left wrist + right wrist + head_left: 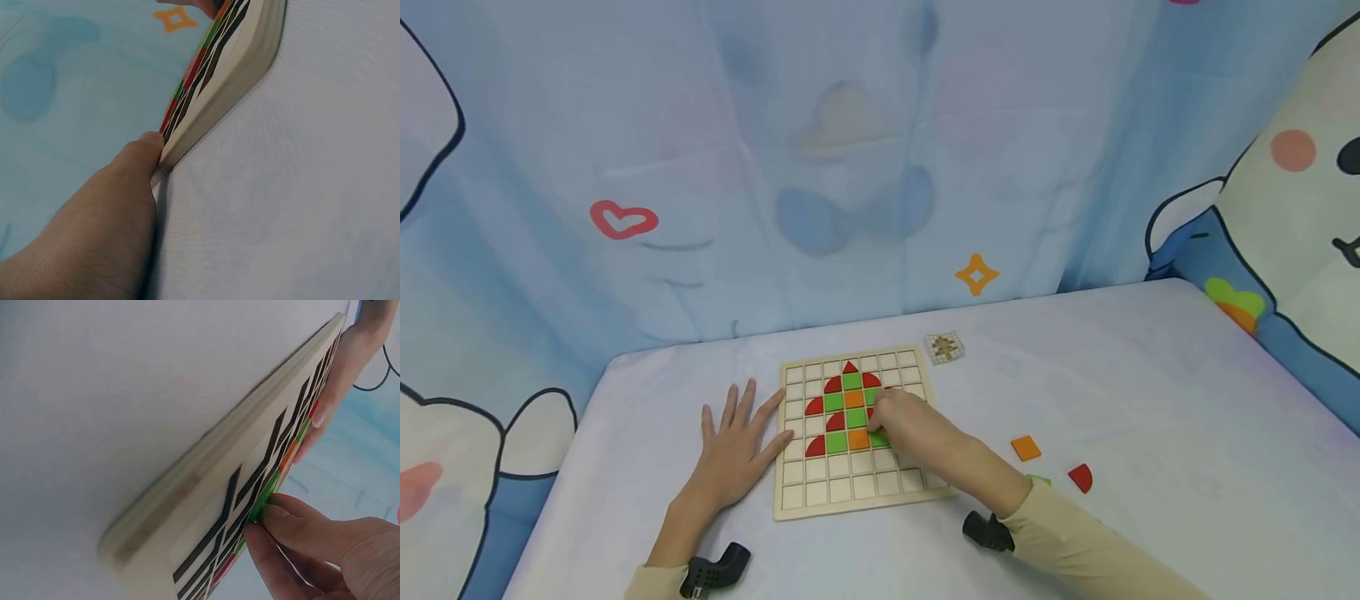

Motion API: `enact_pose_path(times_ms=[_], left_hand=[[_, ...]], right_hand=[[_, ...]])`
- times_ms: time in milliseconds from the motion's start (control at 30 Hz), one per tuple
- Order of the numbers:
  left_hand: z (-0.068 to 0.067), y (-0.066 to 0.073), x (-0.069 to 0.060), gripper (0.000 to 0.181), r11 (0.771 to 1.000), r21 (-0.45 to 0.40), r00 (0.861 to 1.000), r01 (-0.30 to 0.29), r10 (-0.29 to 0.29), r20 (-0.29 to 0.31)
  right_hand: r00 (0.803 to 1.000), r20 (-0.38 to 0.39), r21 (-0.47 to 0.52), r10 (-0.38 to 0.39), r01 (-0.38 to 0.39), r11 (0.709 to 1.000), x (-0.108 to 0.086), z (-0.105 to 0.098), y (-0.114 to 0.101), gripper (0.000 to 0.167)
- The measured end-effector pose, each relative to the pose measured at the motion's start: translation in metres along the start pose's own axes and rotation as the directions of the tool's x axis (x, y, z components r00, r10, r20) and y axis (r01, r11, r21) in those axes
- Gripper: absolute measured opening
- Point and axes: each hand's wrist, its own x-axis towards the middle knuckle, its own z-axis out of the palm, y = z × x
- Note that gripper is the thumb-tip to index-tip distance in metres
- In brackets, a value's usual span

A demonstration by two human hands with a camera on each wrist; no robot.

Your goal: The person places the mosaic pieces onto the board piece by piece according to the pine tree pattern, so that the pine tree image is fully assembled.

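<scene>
A wooden grid board (pixel 812 502) lies on the white cloth, with red, green and orange pieces set in a tree-like pattern. My left hand (pixel 735 450) is spread flat beside it, thumb and forefinger touching its left edge. In the left wrist view the thumb (pixel 134 165) meets the board's side. Over the pattern's right part, my right hand (pixel 917 425) pinches a green tile (pixel 264 495) between thumb and fingers, down at the board's surface. The hand hides some cells and part of that tile.
Right of the board lie an orange square (pixel 1026 448), a red quarter-round piece (pixel 1081 477) and a green piece (pixel 1039 479) partly hidden by the right forearm. A small pattern card (pixel 944 347) sits by the board's far right corner. A printed blue curtain (pixel 850 275) hangs behind the table.
</scene>
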Motion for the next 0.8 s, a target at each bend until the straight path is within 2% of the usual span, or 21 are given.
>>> enact_pose_path(times_ms=[167,367,533,667,800], left_hand=[[-0.002,0.002,0.000,0.071,1.000,-0.004,1.000,0.006,-0.006,0.003],[-0.001,0.003,-0.001,0.070,1.000,-0.015,1.000,0.001,-0.001,-0.005],[-0.001,0.003,-0.002,0.070,1.000,-0.020,1.000,-0.003,0.003,-0.008],[0.000,0.002,-0.001,0.070,1.000,-0.010,1.000,0.001,-0.002,-0.011],[0.000,0.002,-0.001,0.070,1.000,-0.007,1.000,0.003,-0.003,-0.006]], right_hand=[[0.999,-0.007,0.094,-0.039,0.039,0.995,-0.008,-0.003,0.007,0.017],[0.998,-0.015,0.202,-0.060,0.062,0.978,-0.032,-0.014,0.014,0.020],[0.997,-0.058,0.203,-0.047,0.058,0.978,-0.063,-0.031,0.024,0.020],[0.993,-0.111,0.181,-0.031,0.051,0.982,-0.093,-0.045,0.044,0.019],[0.989,-0.142,0.178,0.044,-0.018,0.984,-0.125,-0.052,0.069,0.019]])
